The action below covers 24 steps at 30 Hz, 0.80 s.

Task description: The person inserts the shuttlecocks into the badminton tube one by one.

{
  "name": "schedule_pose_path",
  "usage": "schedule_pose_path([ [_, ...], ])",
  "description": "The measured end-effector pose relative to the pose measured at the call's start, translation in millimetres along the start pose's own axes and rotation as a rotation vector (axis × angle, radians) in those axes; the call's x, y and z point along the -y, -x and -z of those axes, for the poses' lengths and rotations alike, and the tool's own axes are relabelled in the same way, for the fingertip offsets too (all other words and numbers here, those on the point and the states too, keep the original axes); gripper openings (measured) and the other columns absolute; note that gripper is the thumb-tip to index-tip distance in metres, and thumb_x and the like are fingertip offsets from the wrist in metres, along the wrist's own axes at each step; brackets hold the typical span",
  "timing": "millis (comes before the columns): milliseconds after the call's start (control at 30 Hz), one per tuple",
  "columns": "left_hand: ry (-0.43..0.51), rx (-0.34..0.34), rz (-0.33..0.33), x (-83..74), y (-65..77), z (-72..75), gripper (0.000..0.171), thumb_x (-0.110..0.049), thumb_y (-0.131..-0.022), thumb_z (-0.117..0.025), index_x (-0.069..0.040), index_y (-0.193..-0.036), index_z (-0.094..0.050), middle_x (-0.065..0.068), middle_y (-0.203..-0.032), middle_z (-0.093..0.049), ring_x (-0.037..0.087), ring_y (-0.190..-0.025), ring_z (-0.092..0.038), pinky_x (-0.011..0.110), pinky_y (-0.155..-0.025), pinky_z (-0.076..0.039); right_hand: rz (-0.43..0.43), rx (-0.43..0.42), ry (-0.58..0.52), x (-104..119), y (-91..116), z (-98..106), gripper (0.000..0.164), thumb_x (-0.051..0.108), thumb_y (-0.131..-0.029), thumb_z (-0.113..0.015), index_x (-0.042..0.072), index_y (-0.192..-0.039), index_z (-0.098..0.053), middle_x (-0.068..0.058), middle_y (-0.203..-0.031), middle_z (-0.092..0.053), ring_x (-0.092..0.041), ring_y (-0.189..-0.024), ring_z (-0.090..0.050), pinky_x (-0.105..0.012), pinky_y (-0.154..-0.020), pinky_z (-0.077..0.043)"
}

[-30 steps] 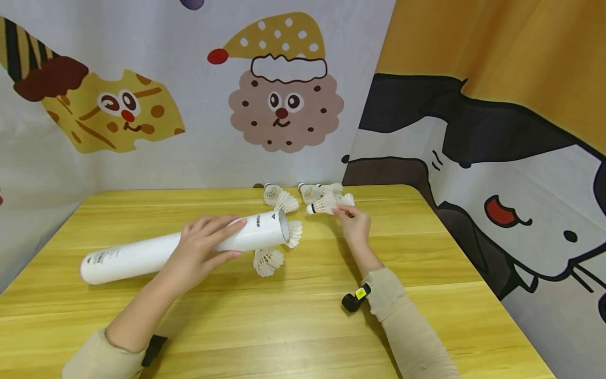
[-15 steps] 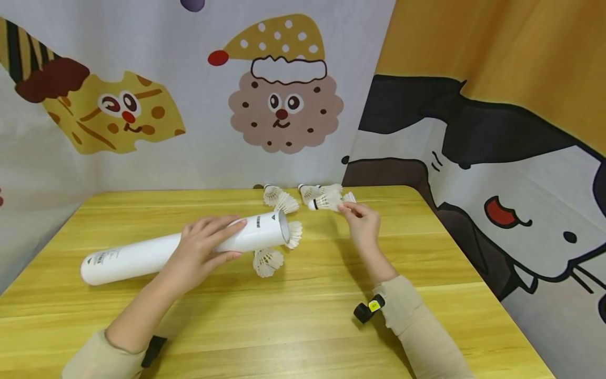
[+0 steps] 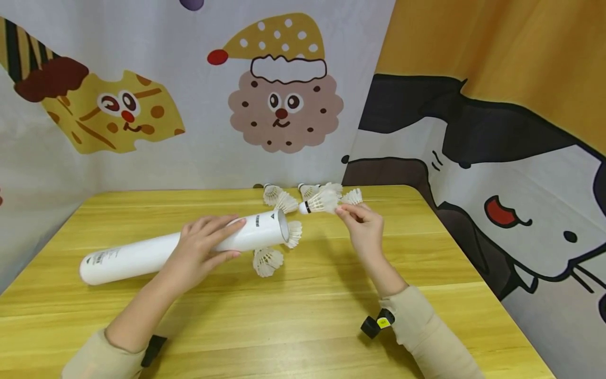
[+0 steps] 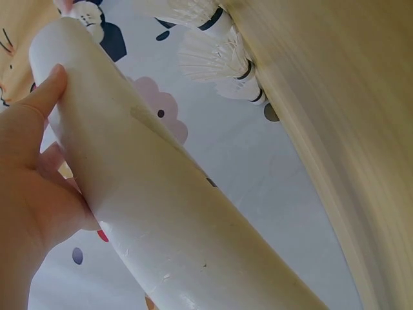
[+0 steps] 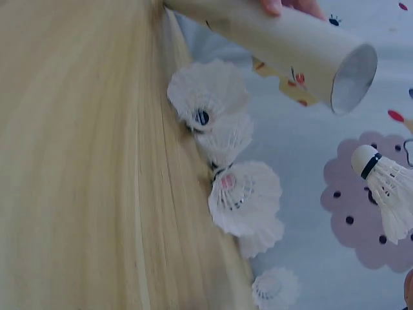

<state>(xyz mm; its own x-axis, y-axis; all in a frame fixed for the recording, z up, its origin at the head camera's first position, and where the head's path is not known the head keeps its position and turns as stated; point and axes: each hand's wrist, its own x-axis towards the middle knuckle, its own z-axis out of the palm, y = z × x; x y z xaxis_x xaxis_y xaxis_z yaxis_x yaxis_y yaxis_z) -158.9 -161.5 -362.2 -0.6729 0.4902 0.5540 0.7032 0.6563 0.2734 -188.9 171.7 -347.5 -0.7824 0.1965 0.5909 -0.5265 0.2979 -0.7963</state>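
My right hand [image 3: 366,226] pinches a shuttlecock [image 3: 323,201] by its feathered end, cork leftward, just apart from the mouth of the tube [image 3: 142,257] my left hand [image 3: 201,250] grips.

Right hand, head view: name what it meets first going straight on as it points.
Past the held shuttlecock, the right hand would probably meet the shuttlecocks lying at the back; its height is unclear, so it might clear them and reach the curtain.

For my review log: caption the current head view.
Left hand grips a white tube, right hand pinches a shuttlecock, cork toward the tube's open end, with other shuttlecocks on the table.
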Motion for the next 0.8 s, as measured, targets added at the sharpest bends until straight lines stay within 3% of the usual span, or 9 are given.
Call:
schedule_pose_path([
  [300,-0.002,-0.002,0.001,0.0,0.7,0.3,0.072,-0.023,-0.077,-0.079,-0.025,-0.142,-0.048,0.007,-0.138,-0.051,0.033,-0.117,-0.046,0.059,-0.092,-0.028,0.056,0.050,-0.120,16.4,11.0,-1.3,0.008,-0.011,-0.079,-0.073,-0.015,-0.085,-0.070,-0.003,-0.059,-0.043,-0.009,-0.057,-0.035,-0.019,-0.050,-0.029],
  [800,0.000,-0.010,-0.013,-0.9,-0.2,0.5,0.073,-0.022,-0.077,-0.080,-0.024,-0.142,-0.049,0.008,-0.137,-0.051,0.033,-0.117,-0.046,0.059,-0.091,-0.028,0.108,0.146,-0.182,26.4,31.2,-15.9,0.006,-0.015,-0.076,-0.072,-0.015,-0.082,-0.070,-0.009,-0.060,-0.046,-0.008,-0.057,-0.036,-0.018,-0.050,-0.031],
])
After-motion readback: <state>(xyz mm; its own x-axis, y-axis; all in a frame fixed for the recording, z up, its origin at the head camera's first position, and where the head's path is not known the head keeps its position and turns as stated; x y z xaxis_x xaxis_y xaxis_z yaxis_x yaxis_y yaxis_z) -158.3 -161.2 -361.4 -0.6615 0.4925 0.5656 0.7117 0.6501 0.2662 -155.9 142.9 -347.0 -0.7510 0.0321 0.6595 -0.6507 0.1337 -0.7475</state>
